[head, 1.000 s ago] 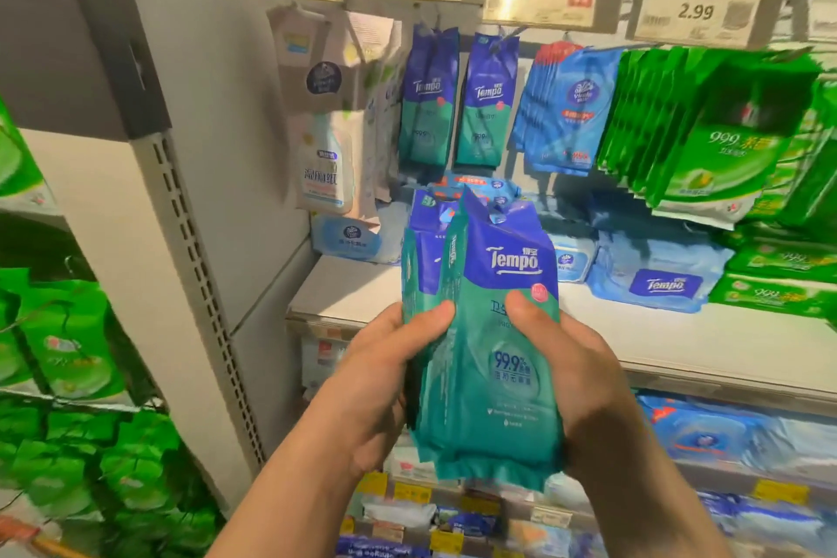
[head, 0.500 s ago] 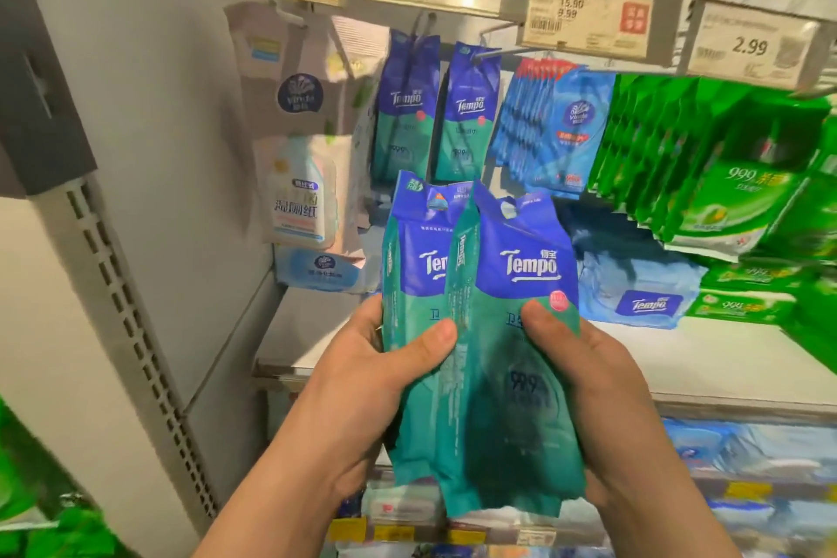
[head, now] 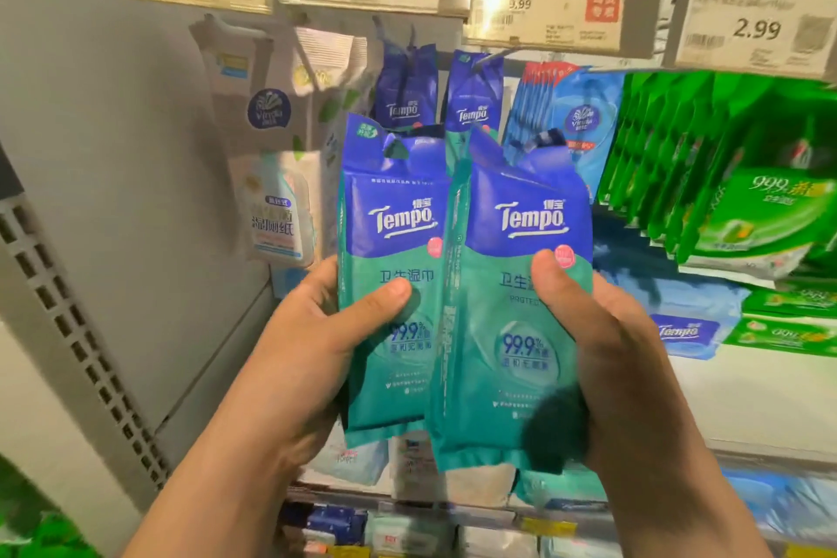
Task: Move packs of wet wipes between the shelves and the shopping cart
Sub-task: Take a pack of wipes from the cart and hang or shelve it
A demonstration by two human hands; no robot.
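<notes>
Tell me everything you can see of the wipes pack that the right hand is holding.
The right pack is a flat soft pouch of glossy film, blue on top with white "Tempo" lettering, teal below with "99.9%" printed. Its blue top flap has a cut-out hanging hole. It stands upright, slightly tilted, in front of the shelf. The right hand grips its right edge, thumb pressed on the front. Its left edge overlaps the left pack. A dark blurred spot hides its lower right corner.
</notes>
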